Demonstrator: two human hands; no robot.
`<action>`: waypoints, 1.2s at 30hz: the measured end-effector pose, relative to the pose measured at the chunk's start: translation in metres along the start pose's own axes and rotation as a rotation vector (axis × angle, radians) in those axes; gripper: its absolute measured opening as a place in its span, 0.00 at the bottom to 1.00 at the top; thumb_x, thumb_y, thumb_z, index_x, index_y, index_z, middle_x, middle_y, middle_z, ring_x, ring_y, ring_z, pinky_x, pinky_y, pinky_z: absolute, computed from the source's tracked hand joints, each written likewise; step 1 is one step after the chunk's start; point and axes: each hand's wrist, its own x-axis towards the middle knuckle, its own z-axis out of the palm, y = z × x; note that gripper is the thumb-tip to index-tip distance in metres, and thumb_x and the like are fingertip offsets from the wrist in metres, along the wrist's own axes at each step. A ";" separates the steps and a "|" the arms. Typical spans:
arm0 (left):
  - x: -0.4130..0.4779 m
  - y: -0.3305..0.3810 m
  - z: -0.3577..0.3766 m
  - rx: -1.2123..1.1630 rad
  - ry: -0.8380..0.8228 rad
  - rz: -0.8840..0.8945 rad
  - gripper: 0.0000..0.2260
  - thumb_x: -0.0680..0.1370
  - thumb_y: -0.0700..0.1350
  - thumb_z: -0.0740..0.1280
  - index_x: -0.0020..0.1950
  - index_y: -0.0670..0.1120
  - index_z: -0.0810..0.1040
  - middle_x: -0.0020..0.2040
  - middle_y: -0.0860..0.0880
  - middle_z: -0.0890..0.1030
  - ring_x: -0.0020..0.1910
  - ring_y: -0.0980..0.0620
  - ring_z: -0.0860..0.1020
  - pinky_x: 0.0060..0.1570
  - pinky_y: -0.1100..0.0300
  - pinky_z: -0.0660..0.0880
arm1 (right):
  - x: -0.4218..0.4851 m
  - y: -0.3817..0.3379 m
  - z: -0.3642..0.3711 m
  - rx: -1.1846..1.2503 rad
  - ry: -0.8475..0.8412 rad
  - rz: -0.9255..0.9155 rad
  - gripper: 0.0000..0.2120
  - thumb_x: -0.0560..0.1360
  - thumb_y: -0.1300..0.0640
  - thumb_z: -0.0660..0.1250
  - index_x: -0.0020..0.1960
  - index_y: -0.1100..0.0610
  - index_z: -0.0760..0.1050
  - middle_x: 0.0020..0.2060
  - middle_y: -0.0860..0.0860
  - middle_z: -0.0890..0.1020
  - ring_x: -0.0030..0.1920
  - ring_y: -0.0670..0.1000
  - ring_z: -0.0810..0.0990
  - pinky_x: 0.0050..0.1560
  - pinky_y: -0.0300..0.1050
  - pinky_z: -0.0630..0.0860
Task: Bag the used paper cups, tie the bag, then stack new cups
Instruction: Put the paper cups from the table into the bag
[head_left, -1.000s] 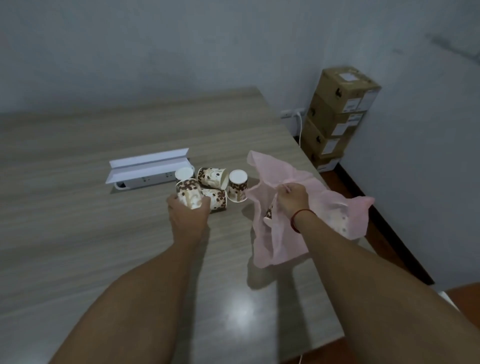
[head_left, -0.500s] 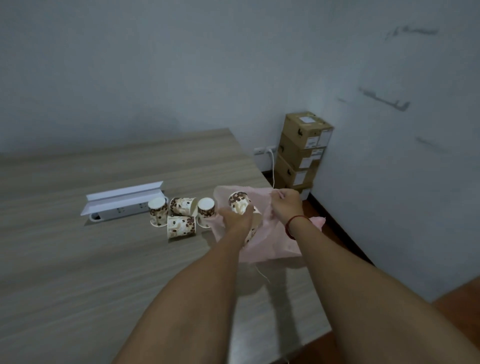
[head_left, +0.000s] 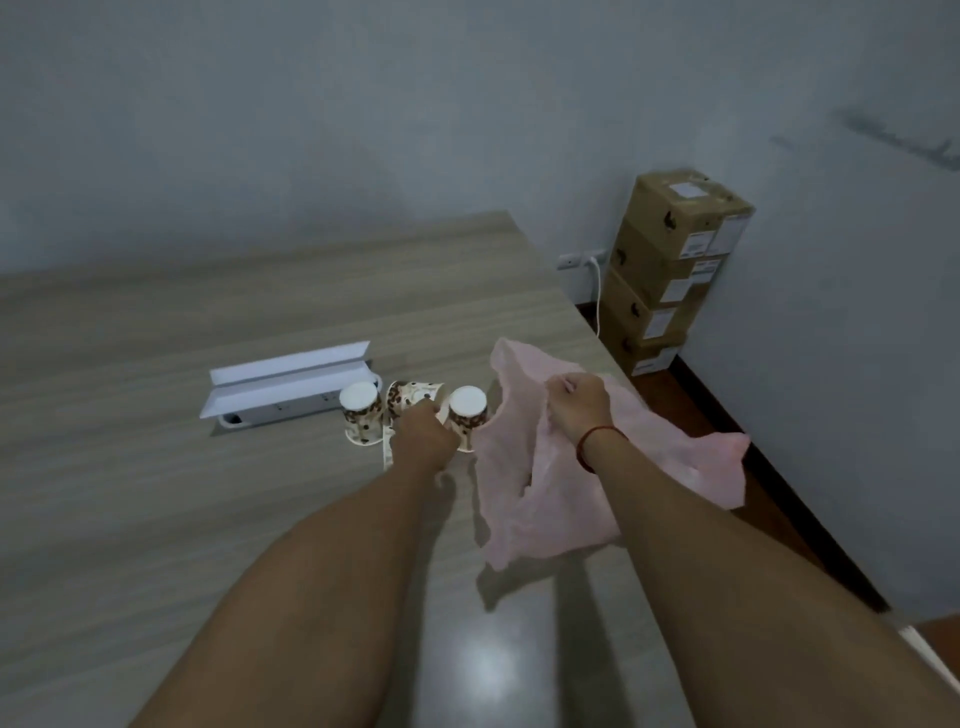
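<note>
- One view only, worn on the person's head, looking forward and down along both bare forearms.
- Wide angle: the wooden table (head_left: 156, 322) fills the lower frame, and its far edge runs up to the grey wall (head_left: 363, 114).
- Hands sit mid-frame, close to the lens.
- Right side takes in the room corner, stacked cardboard boxes (head_left: 670, 270) on the floor.
</note>
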 end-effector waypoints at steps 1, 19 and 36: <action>0.008 -0.010 -0.002 0.073 -0.020 -0.003 0.17 0.73 0.43 0.69 0.61 0.43 0.77 0.60 0.41 0.80 0.62 0.40 0.76 0.61 0.51 0.73 | 0.005 0.004 0.010 -0.018 -0.010 0.015 0.17 0.74 0.63 0.57 0.27 0.57 0.62 0.31 0.60 0.70 0.36 0.56 0.73 0.40 0.50 0.72; -0.019 -0.034 0.007 0.235 -0.014 -0.159 0.40 0.70 0.63 0.70 0.72 0.41 0.62 0.67 0.40 0.73 0.66 0.39 0.72 0.64 0.49 0.69 | -0.002 0.017 0.004 -0.048 -0.051 0.030 0.19 0.75 0.64 0.56 0.26 0.55 0.60 0.25 0.52 0.64 0.32 0.52 0.67 0.38 0.46 0.67; -0.087 0.105 0.042 -0.610 -0.543 -0.111 0.25 0.80 0.60 0.51 0.41 0.43 0.77 0.39 0.47 0.79 0.38 0.49 0.76 0.44 0.56 0.72 | -0.025 -0.029 -0.100 -0.067 0.066 -0.211 0.19 0.76 0.62 0.57 0.26 0.57 0.65 0.32 0.62 0.75 0.39 0.62 0.78 0.48 0.61 0.79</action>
